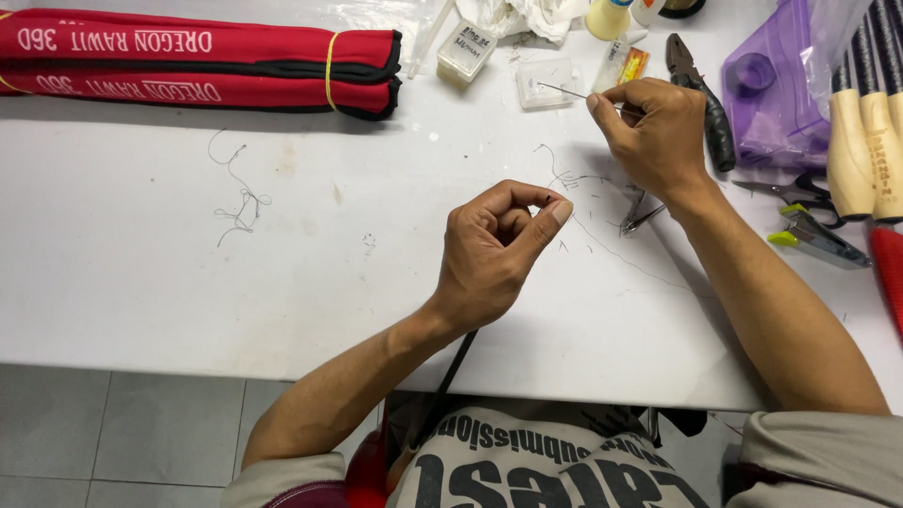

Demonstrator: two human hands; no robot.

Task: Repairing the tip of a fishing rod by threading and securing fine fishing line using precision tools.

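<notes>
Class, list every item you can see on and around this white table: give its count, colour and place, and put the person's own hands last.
rod bags: two, red with black trim and a yellow band, stacked top left
loose line: one tangle, dark, left of centre
small clear boxes: about three, top centre
pliers: one, black, beside the right hand
purple plastic bag: one, top right
rod handles: several, pale wood, far right
scissors: one, dark, right
clip tool: one, grey with yellow-green tips, right edge
small clippers: one, metal, under the right wrist
table: one, white
left hand: centre, pinched shut, contents unclear
right hand: upper centre, pinching a thin wire
</notes>
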